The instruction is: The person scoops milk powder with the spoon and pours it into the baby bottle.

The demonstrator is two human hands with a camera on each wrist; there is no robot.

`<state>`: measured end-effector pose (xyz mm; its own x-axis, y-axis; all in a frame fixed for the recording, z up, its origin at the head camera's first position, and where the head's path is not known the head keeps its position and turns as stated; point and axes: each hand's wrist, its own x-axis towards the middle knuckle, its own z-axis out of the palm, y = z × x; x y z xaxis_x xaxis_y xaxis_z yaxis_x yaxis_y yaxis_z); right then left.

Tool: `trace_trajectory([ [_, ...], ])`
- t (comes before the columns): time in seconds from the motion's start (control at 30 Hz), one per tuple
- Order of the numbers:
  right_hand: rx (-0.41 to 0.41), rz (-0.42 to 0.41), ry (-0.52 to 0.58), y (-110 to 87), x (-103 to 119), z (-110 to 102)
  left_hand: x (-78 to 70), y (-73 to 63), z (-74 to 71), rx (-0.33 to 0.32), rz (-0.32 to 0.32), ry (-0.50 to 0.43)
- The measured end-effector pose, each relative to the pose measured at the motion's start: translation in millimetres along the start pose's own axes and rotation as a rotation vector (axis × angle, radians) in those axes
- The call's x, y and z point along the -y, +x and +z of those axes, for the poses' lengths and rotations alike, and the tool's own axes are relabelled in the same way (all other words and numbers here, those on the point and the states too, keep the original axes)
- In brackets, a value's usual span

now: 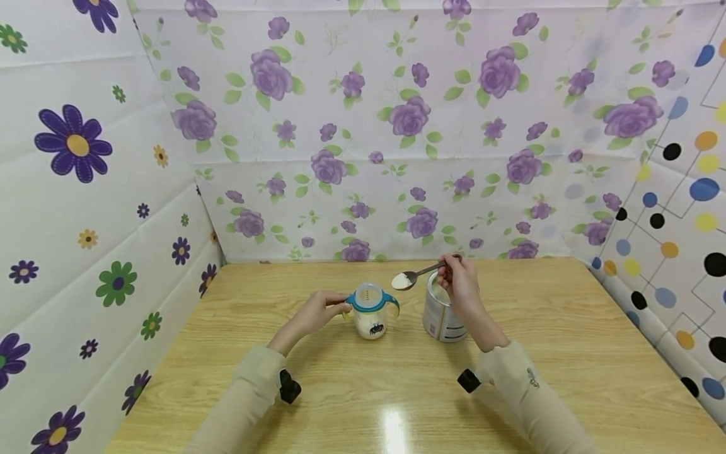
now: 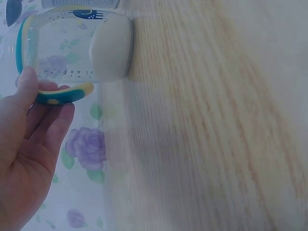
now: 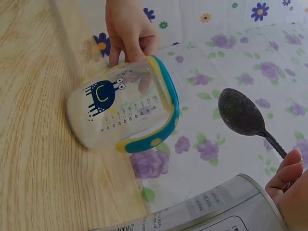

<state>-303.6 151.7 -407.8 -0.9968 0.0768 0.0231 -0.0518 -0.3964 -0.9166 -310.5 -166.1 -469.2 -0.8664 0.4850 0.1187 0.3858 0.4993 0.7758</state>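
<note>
A clear baby bottle (image 1: 371,320) with a blue-and-yellow two-handled collar stands upright on the table, uncapped, with white contents at its bottom. My left hand (image 1: 317,313) pinches its left handle (image 2: 62,95) between thumb and fingers. My right hand (image 1: 460,284) grips a dark spoon (image 1: 422,272) by the handle. White powder (image 1: 403,280) fills the spoon's bowl, held level between bottle and can, higher than both. Beneath my right hand stands an open can (image 1: 440,320); its contents are mostly hidden. The right wrist view shows the spoon's underside (image 3: 240,113).
The wooden table (image 1: 351,403) spreads around the bottle and can. Floral cloth (image 1: 340,126) hangs along its back edge, with patterned cloths at the left and right sides. A black wrist device (image 1: 289,386) is worn on each forearm.
</note>
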Motion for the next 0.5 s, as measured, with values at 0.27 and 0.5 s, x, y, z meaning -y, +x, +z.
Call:
trace_trajectory([
  [0.27,0.008,0.01,-0.001,-0.9,-1.2,4.7,0.4,0.0,0.2,-0.003,0.004,-0.012],
  [0.5,0.02,0.011,-0.005,-2.3,-1.5,7.9,0.7,0.5,-0.2,0.0,0.001,-0.007],
])
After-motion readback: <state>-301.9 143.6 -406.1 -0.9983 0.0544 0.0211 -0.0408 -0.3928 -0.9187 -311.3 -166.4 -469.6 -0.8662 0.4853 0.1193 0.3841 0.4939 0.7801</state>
